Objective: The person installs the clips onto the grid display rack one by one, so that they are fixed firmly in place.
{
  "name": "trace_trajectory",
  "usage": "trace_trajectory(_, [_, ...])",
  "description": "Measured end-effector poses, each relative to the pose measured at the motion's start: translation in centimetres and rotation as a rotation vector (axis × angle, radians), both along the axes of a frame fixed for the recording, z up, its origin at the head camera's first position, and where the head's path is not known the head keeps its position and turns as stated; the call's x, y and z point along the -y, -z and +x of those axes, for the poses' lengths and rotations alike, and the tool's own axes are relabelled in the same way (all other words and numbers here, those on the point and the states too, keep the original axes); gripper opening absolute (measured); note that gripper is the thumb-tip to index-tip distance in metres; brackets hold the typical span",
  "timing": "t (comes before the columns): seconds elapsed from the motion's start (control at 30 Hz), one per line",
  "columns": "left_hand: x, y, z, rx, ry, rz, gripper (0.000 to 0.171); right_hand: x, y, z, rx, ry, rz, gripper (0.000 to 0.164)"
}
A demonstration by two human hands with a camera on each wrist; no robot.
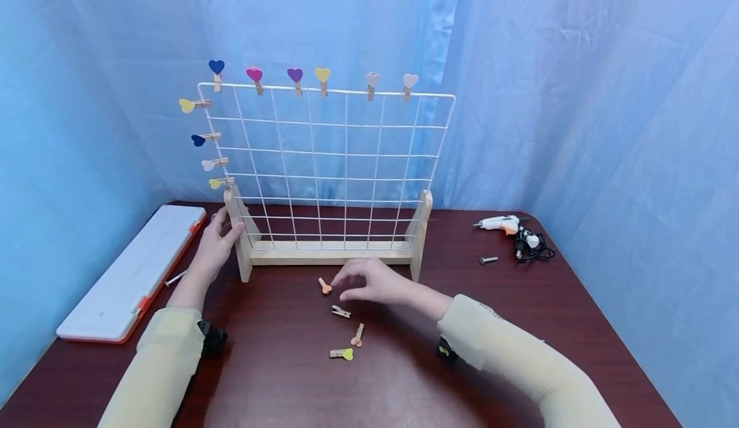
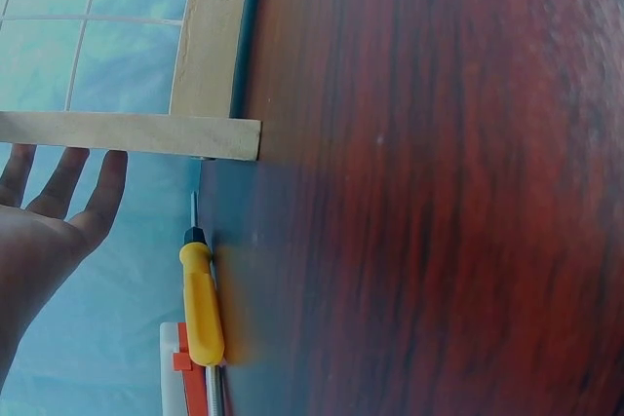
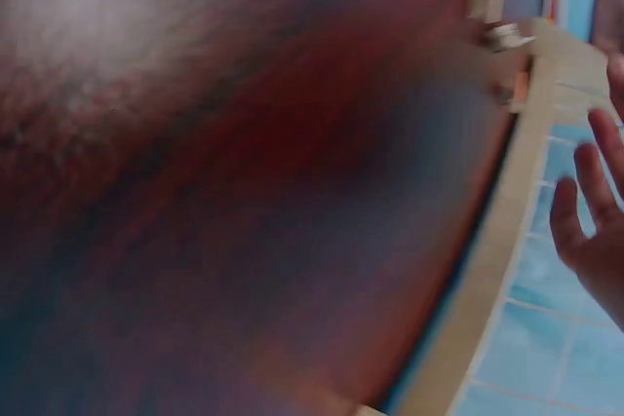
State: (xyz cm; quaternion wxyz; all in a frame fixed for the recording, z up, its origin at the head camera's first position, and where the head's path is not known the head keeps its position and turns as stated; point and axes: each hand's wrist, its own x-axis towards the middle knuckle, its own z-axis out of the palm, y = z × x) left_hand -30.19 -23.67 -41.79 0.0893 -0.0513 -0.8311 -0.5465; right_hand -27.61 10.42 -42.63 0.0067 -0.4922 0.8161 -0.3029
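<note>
A white wire grid (image 1: pixel 346 152) stands upright in a wooden stand (image 1: pixel 335 256). Small clothespins with coloured hearts, such as a purple one (image 1: pixel 295 76), sit along its top and left edges. My left hand (image 1: pixel 212 245) touches the stand's left upright (image 2: pixel 127 132), fingertips against its outer face. Just in front of the stand, my right hand (image 1: pixel 372 282) hovers with loosely bent fingers and nothing in them. Close to its fingertips lies an orange-heart clothespin (image 1: pixel 325 286). Nearer lie another clothespin (image 1: pixel 341 312), a peach-heart one (image 1: pixel 357 335) and a yellow-heart one (image 1: pixel 342 353).
At the left is a white case (image 1: pixel 133 274) with orange edging. A yellow-handled screwdriver (image 2: pixel 202 304) lies between it and the stand. On the right side are a glue gun (image 1: pixel 499 223) with its black cord (image 1: pixel 534 248) and a bolt (image 1: pixel 488 260). Blue curtains (image 1: pixel 577 94) surround the table.
</note>
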Motion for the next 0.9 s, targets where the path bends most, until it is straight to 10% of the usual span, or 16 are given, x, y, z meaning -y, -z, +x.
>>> trace_trajectory(0.3, [0.0,0.0,0.0,-0.011,0.003,0.012,0.063,1.0,2.9,-0.4,0.027,-0.129,0.122,0.023])
trace_trajectory(0.9, [0.1,0.1,0.0,0.013,0.005,0.006,0.065,1.1,2.6,-0.3,0.088,-0.139,0.156,0.006])
